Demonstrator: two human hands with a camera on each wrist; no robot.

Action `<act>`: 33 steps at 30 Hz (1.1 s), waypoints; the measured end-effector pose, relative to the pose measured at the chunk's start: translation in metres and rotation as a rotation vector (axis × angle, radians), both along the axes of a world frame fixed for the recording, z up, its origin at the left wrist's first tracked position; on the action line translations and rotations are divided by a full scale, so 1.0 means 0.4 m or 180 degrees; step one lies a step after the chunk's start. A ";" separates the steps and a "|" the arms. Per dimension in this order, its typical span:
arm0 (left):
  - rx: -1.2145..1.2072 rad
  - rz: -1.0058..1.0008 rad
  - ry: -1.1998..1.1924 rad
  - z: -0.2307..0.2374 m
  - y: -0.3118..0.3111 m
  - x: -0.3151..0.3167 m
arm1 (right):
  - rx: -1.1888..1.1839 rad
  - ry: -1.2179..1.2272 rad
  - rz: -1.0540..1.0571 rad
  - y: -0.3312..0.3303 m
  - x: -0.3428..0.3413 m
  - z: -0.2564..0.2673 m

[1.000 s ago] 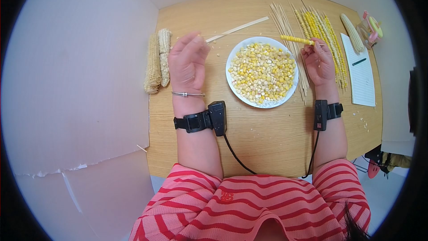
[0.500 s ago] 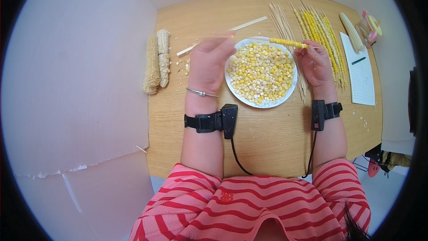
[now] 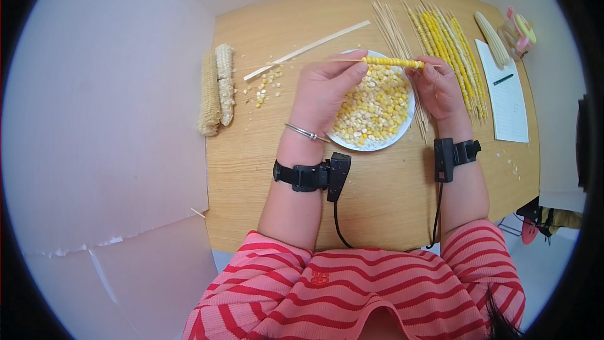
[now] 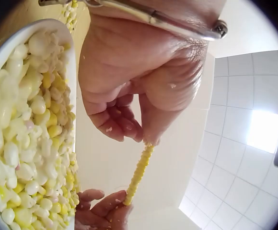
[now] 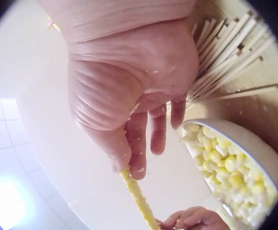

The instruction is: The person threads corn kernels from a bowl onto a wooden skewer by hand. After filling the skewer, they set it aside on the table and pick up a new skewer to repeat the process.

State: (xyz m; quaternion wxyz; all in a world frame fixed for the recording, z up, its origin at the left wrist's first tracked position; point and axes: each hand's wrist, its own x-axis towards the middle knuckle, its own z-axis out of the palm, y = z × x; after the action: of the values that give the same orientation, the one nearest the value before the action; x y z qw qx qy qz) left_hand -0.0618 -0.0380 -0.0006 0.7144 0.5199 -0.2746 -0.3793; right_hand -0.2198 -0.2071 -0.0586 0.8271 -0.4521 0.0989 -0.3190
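Note:
Both hands hold a thin skewer threaded with a row of yellow corn kernels, raised level over the plate's far side. My left hand pinches at the row's left end, and the bare length of the skewer runs out past it to the left. At the other end, my right hand pinches the skewer by the last kernels with thumb and fingertips. The left wrist view shows the kernel row stretched between both hands. Below lies a white plate heaped with loose yellow and white kernels, partly covered by the left hand.
Bare skewers lie right of the plate, beside several filled corn skewers. Farther right are a notepad, pen, pale cob and lidded jar. Leftward are stripped cobs, scattered kernels and a flat stick.
My left hand has come rightward from beside the plate to the kernel row and now pinches there. My right hand has stayed near its place, and the skewer has swung closer to level.

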 end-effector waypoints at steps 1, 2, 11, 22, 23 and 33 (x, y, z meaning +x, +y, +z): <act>-0.0004 0.0049 0.0068 0.001 0.001 -0.002 | 0.0025 0.0032 -0.0030 -0.002 -0.001 -0.001; 0.0001 0.0037 0.0073 -0.002 0.002 0.002 | 0.0031 0.0037 -0.0042 -0.007 0.001 -0.005; 0.0926 0.0196 -0.1286 -0.010 0.053 0.084 | 0.0405 -0.0231 -0.0366 -0.021 0.001 -0.003; 0.1337 -0.0208 -0.3302 -0.020 0.031 0.048 | 0.0410 -0.0234 -0.0352 -0.025 0.002 -0.006; 0.1370 -0.0240 -0.3395 -0.017 0.030 0.045 | 0.0410 -0.0235 -0.0353 -0.026 0.001 -0.007; 0.0482 0.1020 -0.0658 -0.014 0.040 0.086 | 0.0464 -0.0184 -0.0435 -0.026 0.005 -0.004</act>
State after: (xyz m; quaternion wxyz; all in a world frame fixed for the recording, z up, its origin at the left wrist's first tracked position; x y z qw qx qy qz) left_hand -0.0272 -0.0219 -0.0062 0.6926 0.6454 -0.2308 -0.2249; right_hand -0.2178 -0.2174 -0.0601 0.8366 -0.3735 0.1284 -0.3795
